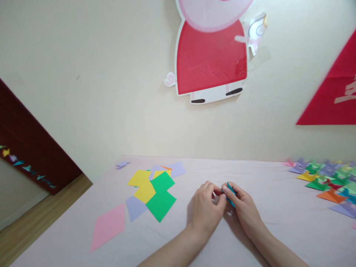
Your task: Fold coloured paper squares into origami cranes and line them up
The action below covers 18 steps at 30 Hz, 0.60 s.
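Note:
A small piece of folded blue paper [231, 202] is held just above the table, between my two hands. My right hand [244, 207] pinches it between thumb and fingers, and the blue shows along the fingertips. My left hand [206, 207] is closed, its thumb and index finger pinching at the paper's left end. The fingers cover most of the paper, so its folded shape is hard to make out.
Loose paper squares lie left of my hands: green [160, 205], yellow [139, 178], purple [135, 208] and pink [109, 227]. A small folded purple piece [122, 165] sits near the back-left edge. Rows of folded paper figures [330, 195] fill the right side. A wall stands behind the table [267, 185].

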### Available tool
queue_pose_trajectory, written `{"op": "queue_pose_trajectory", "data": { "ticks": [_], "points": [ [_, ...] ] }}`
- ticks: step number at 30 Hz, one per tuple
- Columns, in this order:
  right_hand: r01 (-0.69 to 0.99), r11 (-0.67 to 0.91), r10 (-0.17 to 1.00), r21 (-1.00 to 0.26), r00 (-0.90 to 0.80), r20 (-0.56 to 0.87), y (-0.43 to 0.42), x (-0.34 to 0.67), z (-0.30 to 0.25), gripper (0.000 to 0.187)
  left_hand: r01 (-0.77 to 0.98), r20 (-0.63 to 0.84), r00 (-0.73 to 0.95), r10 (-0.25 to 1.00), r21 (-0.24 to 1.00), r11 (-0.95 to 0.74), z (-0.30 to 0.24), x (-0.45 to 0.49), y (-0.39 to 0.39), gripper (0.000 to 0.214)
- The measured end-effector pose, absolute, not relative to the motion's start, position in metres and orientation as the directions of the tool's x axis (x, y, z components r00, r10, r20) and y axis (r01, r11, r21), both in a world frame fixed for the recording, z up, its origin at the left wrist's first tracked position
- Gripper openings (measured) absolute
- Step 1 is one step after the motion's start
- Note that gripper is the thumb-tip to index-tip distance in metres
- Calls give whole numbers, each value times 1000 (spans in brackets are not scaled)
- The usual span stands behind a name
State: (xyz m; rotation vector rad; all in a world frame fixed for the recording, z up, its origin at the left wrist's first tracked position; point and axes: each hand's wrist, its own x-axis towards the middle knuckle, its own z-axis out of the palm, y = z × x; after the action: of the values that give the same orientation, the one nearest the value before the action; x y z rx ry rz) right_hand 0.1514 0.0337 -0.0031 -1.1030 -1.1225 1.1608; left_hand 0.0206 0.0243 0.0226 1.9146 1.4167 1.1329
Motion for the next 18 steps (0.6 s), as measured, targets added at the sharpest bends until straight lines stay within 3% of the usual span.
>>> {"op": "queue_pose_trajectory", "data": {
  "ticks": [9,14,18],
  "points": [
    [-106,113,990,-988,91,104,35,151,-2,42,233,252,-24,967,943,-240,19,15,38,13],
    [-123,207,969,-971,159,186,34,149,4,39,162,115,51,992,979,-122,13,19,36,16],
    [-104,237,959,-966,185,216,34,149,6,31,135,153,63,986,978,-161,13,20,35,17]
  ]
}}
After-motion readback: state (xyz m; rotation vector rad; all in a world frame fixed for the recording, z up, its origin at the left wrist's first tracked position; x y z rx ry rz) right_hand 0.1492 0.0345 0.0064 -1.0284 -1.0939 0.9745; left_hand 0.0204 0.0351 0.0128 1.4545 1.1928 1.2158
